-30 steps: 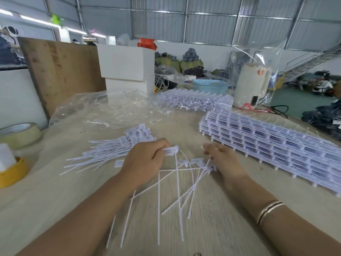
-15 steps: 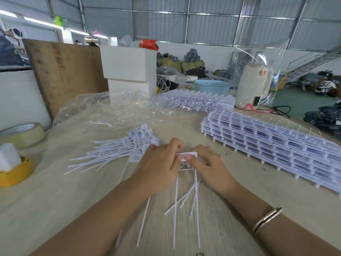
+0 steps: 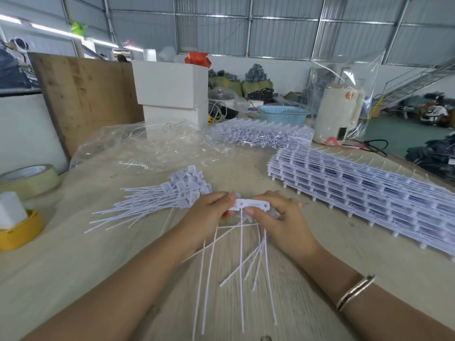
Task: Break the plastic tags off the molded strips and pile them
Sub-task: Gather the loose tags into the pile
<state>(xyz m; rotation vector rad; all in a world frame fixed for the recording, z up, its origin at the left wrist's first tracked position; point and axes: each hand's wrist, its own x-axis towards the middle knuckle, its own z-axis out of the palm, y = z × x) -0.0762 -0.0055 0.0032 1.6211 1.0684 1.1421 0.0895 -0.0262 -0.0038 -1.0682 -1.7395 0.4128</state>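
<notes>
Both hands meet at the middle of the table over a bunch of white plastic tags (image 3: pixel 251 205). My left hand (image 3: pixel 209 212) pinches the flat heads from the left. My right hand (image 3: pixel 283 220) grips the same heads from the right, thumb underneath. The thin tails (image 3: pixel 241 267) of the tags hang down and fan out toward me over the wood. A pile of separated tags (image 3: pixel 160 200) lies just left of my left hand, heads to the right. A long stack of molded strips (image 3: pixel 369 193) runs along the right side of the table.
Crumpled clear plastic (image 3: pixel 147 146) lies behind the pile. More strips (image 3: pixel 261 134) sit in plastic further back. A tape roll (image 3: pixel 29 178) and a yellow roll (image 3: pixel 19 232) sit at the left edge. White boxes (image 3: pixel 172 89), a blue basket (image 3: pixel 283 114) and a white kettle (image 3: pixel 339 114) stand behind.
My hands, apart a second ago with the tags spread between them, have come together. The tag heads are now bunched between both hands and lifted slightly.
</notes>
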